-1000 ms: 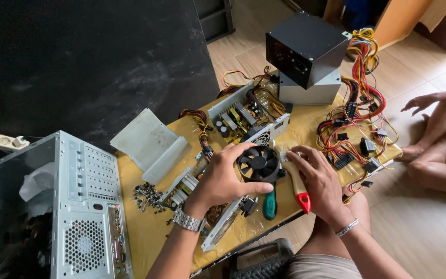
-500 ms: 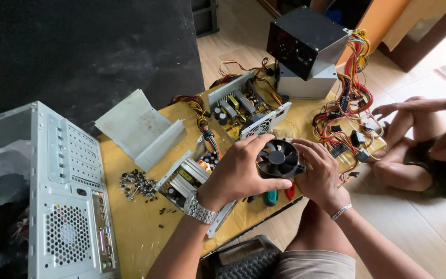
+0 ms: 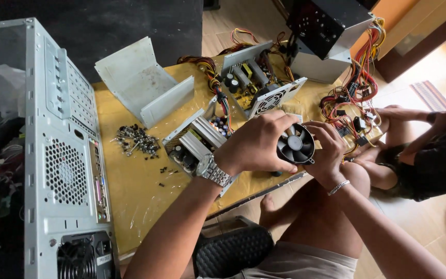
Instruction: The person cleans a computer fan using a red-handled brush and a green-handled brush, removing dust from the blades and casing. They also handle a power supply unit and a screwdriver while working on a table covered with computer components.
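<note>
- Left hand (image 3: pixel 256 142): closed over fan (image 3: pixel 296 144), from the left.
- Right hand (image 3: pixel 327 147): gripping the fan's right edge.
- Fan held above near bench (image 3: pixel 130 201) edge, screws (image 3: pixel 136 140) left.

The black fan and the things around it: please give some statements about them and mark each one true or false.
1. Both hands, left and right, hold the fan. True.
2. The screws lie in a pile on the yellow tabletop. True.
3. The computer case stands at the right edge. False: it stands at the left.
4. The watch is on the right wrist. False: it is on the left wrist; the right wears a thin bracelet.
</note>
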